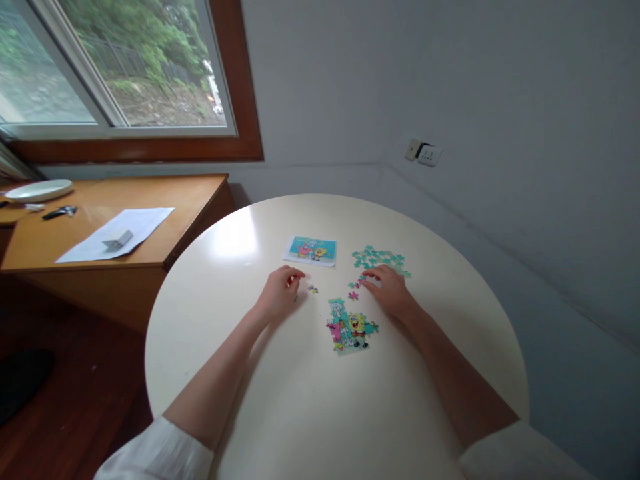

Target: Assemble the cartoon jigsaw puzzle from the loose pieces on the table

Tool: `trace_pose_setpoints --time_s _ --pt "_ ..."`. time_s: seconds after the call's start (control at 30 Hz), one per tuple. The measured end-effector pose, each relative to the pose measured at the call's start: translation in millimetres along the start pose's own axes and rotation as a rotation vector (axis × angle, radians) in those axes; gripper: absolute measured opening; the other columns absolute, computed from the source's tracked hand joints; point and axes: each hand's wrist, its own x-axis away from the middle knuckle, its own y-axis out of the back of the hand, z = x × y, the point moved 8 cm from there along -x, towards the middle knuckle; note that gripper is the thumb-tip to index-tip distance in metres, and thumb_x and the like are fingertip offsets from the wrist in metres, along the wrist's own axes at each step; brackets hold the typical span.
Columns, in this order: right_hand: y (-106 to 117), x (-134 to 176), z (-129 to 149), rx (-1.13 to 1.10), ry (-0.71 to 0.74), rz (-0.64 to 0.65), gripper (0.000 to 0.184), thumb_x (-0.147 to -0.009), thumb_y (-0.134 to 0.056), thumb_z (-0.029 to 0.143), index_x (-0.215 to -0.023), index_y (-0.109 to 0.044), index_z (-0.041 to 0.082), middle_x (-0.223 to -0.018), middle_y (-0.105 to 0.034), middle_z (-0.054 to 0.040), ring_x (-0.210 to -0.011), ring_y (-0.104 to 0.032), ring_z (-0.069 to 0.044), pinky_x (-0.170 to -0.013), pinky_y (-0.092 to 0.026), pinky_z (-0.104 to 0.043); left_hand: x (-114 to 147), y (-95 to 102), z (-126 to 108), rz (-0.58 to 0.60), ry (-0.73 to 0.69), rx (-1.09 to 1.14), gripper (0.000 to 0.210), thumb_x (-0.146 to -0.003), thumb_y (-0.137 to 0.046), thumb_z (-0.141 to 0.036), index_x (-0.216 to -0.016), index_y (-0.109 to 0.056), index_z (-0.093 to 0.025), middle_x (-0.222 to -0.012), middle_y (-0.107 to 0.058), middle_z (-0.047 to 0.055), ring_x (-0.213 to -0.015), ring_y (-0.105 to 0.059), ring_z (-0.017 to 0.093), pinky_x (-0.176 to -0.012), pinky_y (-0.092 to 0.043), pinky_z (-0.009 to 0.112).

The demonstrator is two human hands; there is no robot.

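Note:
My left hand [281, 291] is curled above the table, thumb and fingers drawn together. A small reddish bit shows between them, too small to make out. Just right of it lies a loose grey-and-yellow puzzle piece [313, 289]. My right hand [389, 288] pinches at a small pink puzzle piece [361, 282] with its fingertips. Close by is another pink puzzle piece [353, 296]. Nearer to me, between my forearms, lies a partly joined cartoon jigsaw puzzle [345, 327] with a pink, a teal and a yellow figure. A pile of teal puzzle pieces [379, 258] spreads beyond my right hand.
A picture card [314, 251] of the cartoon lies farther back on the round white table [210, 333]. To the left, a wooden desk [195, 200] carries a paper sheet [145, 220], a small grey block [117, 239] and a white dish [40, 191]. Walls stand behind and right.

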Motion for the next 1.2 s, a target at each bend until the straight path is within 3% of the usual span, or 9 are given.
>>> trace_pose_setpoints --time_s 0.2,0.37,0.5,0.7,0.97,1.2 --pt "6 0 -2 -0.107 0.011 -0.086 0.018 -0.068 -0.059 0.029 -0.081 -0.060 0.017 -0.086 -0.061 -0.0061 -0.077 -0.054 -0.018 -0.073 -0.039 -0.033 1 -4.2 4 0.015 -0.001 -0.028 0.025 -0.074 -0.042 -0.013 -0.082 -0.065 -0.015 -0.085 -0.063 0.006 -0.067 -0.054 0.013 -0.065 -0.045 0.025" --pt "5 0 1 -0.153 0.022 -0.066 0.006 -0.067 -0.058 0.023 -0.065 -0.057 0.018 -0.076 -0.061 -0.0034 -0.072 -0.054 -0.017 -0.071 -0.040 -0.031 2 -3.8 2 0.010 -0.002 -0.040 0.023 -0.074 -0.042 -0.013 -0.081 -0.064 -0.015 -0.084 -0.063 0.006 -0.067 -0.054 0.013 -0.065 -0.045 0.025" --pt "9 1 3 -0.210 0.022 -0.091 0.005 -0.066 -0.057 0.023 -0.063 -0.056 0.018 -0.069 -0.062 -0.0019 -0.067 -0.056 -0.016 -0.069 -0.042 -0.030 2 -3.8 0 0.004 -0.016 -0.034 0.023 -0.074 -0.042 -0.012 -0.081 -0.064 -0.015 -0.082 -0.063 0.005 -0.067 -0.054 0.013 -0.063 -0.045 0.025" --pt "18 6 12 -0.410 -0.040 -0.130 0.008 -0.067 -0.056 0.026 -0.063 -0.054 0.018 -0.062 -0.063 -0.0009 -0.061 -0.061 -0.016 -0.060 -0.045 -0.027 8 -3.9 -20 -0.008 -0.125 0.011 0.018 -0.074 -0.046 -0.013 -0.083 -0.062 -0.016 -0.078 -0.063 0.004 -0.065 -0.054 0.012 -0.063 -0.046 0.025" --pt "14 19 65 -0.393 0.212 -0.006 0.005 -0.072 -0.054 0.022 -0.069 -0.056 0.019 -0.062 -0.064 -0.0003 -0.059 -0.060 -0.014 -0.061 -0.045 -0.025 24 -12.8 -61 0.092 -0.322 0.007 0.023 -0.078 -0.053 -0.020 -0.100 -0.058 -0.018 -0.096 -0.063 0.006 -0.078 -0.057 0.014 -0.076 -0.047 0.032" --pt "11 28 87 -0.374 0.348 0.062 0.005 -0.074 -0.054 0.022 -0.070 -0.056 0.018 -0.065 -0.062 -0.0003 -0.061 -0.058 -0.013 -0.062 -0.042 -0.024 27 -19.4 -67 0.127 -0.333 -0.002 0.013 -0.080 -0.050 -0.022 -0.082 -0.061 -0.016 -0.080 -0.062 0.005 -0.073 -0.055 0.014 -0.070 -0.045 0.027"
